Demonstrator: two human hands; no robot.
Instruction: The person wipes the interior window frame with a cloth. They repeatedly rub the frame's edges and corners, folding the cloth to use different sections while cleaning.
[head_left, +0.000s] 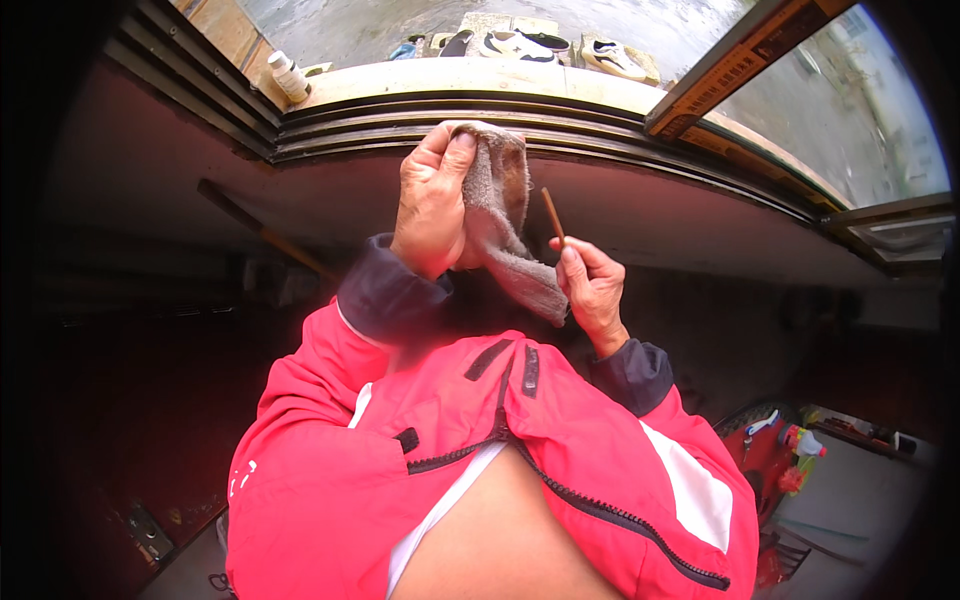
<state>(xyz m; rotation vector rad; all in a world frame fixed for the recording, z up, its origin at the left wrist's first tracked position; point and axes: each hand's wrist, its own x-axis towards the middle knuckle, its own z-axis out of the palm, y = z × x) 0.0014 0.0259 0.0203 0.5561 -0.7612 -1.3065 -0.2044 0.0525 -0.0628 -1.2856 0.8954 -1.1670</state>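
My left hand (435, 199) grips a grey cloth (491, 202) by its upper end, just in front of the window's sliding track (360, 135). The cloth has a brownish stain on its right side, and its lower end hangs down to the right. Between the thumb and fingers of my right hand (594, 289) is a thin brown stick (553, 214), pointing up. The stick's tip is apart from the cloth. Both hands are in front of my red jacket (480, 390).
A white bottle (289, 76) stands at the left end of the sill (450, 79). Beyond it are several shoes (517, 46). A window sash frame (742, 67) crosses at right. A wooden stick (262, 229) leans below. At lower right are a plastic bottle (801, 440) and a wheel (757, 414).
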